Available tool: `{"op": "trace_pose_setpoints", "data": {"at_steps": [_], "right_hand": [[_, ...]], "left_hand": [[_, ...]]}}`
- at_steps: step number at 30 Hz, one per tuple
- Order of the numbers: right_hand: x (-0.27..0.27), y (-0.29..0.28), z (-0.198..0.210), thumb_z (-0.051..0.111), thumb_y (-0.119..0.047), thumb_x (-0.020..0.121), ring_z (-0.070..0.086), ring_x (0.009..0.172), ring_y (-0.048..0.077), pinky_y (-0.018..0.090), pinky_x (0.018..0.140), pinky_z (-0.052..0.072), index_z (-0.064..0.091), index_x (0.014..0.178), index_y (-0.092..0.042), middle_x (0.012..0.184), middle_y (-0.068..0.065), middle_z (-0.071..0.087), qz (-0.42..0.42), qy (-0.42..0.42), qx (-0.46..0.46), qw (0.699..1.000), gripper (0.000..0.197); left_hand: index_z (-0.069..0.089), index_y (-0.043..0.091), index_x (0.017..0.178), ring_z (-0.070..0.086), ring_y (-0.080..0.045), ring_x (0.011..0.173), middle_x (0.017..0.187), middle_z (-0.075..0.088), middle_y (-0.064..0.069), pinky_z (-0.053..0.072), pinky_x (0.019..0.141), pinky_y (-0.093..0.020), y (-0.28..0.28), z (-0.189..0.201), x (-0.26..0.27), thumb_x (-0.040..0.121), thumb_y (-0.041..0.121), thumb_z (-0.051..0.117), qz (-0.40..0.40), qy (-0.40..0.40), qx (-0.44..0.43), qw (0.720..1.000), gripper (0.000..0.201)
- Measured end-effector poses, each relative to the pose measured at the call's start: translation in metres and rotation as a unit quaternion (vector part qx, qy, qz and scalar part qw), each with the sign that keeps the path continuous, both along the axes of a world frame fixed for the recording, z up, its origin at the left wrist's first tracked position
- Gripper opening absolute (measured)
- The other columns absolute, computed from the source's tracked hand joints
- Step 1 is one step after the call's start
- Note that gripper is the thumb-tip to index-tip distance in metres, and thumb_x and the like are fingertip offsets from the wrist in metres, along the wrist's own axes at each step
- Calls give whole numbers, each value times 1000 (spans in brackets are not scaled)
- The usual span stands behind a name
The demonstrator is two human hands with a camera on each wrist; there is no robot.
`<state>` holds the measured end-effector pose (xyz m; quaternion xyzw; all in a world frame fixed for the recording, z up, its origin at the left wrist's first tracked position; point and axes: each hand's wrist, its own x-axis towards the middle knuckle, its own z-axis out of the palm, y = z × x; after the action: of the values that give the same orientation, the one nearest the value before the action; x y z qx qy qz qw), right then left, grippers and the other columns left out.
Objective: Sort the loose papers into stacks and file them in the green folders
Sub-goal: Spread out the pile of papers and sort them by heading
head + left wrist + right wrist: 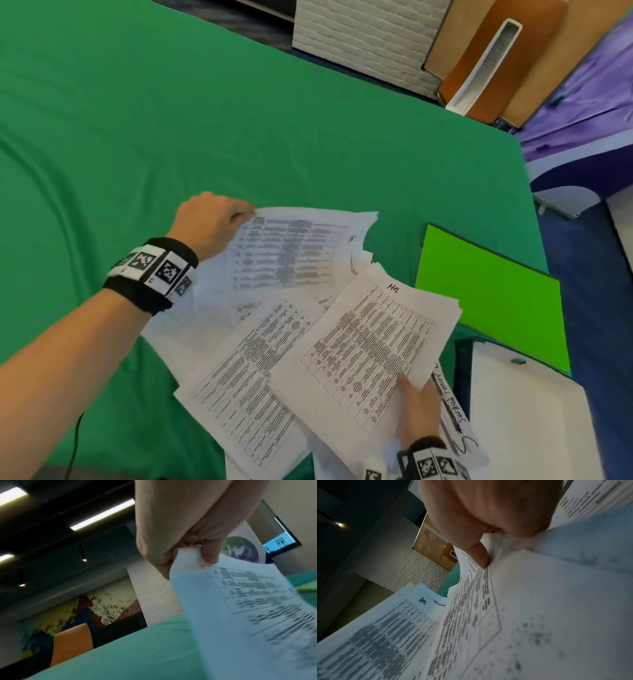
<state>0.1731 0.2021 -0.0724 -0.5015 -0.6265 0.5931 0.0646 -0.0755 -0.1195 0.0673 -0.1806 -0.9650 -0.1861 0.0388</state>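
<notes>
Loose printed papers [260, 363] lie fanned out on the green tablecloth [171, 137]. My left hand [219, 219] pinches the far left corner of a blurred printed sheet [291, 250], lifted off the pile; the left wrist view shows thumb and fingers [207, 555] clamped on that sheet [240, 608]. My right hand [416, 404] grips the near edge of a stack of table-printed sheets [370, 346] marked "HR" at the top, thumb [481, 557] on top of the stack [539, 601]. A bright green folder [493, 294] lies closed to the right of the papers.
A dark folder holding white sheets [520, 421] lies at the near right, beside a paper with handwritten marker text [452, 407]. The table's right edge drops to blue floor [589, 274]. Orange chairs [496, 58] and a white brick wall [363, 31] stand beyond the table.
</notes>
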Motion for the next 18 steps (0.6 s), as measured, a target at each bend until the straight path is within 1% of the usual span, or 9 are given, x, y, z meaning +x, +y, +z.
{"op": "trace_pose_setpoints", "data": {"at_steps": [2, 4, 6, 9, 12, 14, 15, 16, 18], "right_hand": [[3, 0, -3, 59, -12, 92, 63, 103, 32, 54, 97, 49, 57, 129, -16, 118, 9, 66, 3, 5, 1, 1000, 37], [4, -1, -1, 59, -13, 93, 63, 104, 32, 54, 97, 49, 57, 130, -15, 118, 9, 66, 4, 6, -7, 1000, 37], [4, 0, 0, 58, -12, 94, 63, 104, 33, 54, 97, 48, 56, 130, -13, 118, 10, 66, 7, 8, -6, 1000, 37], [3, -1, 4, 58, -13, 93, 63, 106, 31, 53, 99, 48, 58, 128, -16, 120, 9, 66, 17, 16, 8, 1000, 35], [1, -1, 8, 57, -9, 94, 62, 108, 30, 53, 100, 47, 54, 132, -11, 121, 8, 65, 18, 31, -11, 999, 39], [0, -4, 11, 58, -8, 93, 62, 107, 29, 52, 99, 48, 54, 133, -12, 121, 8, 65, 22, 38, -35, 998, 39], [-1, -4, 11, 58, -7, 93, 63, 105, 30, 52, 97, 49, 55, 131, -12, 119, 8, 66, 24, 35, -45, 998, 39], [-1, -6, 13, 59, -7, 92, 64, 103, 32, 52, 95, 50, 57, 128, -13, 116, 9, 67, 22, 32, -53, 998, 37], [-1, -8, 15, 61, -5, 88, 65, 99, 37, 49, 89, 52, 64, 113, -14, 107, 11, 70, 23, 29, -65, 997, 27]], "left_hand": [[70, 17, 114, 54, -15, 49, 83, 74, -5, 45, 53, -25, -3, 15, 4, 100, 33, 49, 18, 17, 50, 998, 29], [71, 13, 110, 59, -21, 59, 84, 73, -8, 49, 56, -30, -5, 32, 10, 100, 32, 51, 31, 6, 152, 988, 30], [70, 12, 107, 66, -20, 73, 91, 72, -4, 55, 65, -33, -5, 49, 19, 100, 30, 51, 33, -56, 298, 952, 27], [69, 12, 97, 68, -15, 73, 92, 72, -4, 57, 66, -29, 2, 58, 32, 99, 27, 53, 32, -125, 439, 889, 22], [68, 9, 94, 69, -25, 81, 97, 71, -14, 58, 74, -41, 21, 26, 46, 99, 24, 54, 81, -184, 439, 876, 21], [66, 8, 109, 66, -30, 100, 113, 68, -13, 55, 86, -44, 39, -11, 64, 99, 27, 54, 108, -232, 386, 886, 25], [63, 7, 118, 62, -27, 106, 119, 65, -9, 53, 90, -42, 48, -29, 75, 99, 29, 53, 114, -246, 351, 896, 31], [61, 6, 120, 60, -23, 105, 117, 63, -4, 51, 88, -35, 57, -45, 86, 99, 30, 53, 118, -256, 320, 905, 32], [64, 10, 105, 59, -21, 91, 98, 62, 1, 49, 75, -29, 72, -72, 108, 99, 27, 52, 120, -278, 271, 914, 22]]}}
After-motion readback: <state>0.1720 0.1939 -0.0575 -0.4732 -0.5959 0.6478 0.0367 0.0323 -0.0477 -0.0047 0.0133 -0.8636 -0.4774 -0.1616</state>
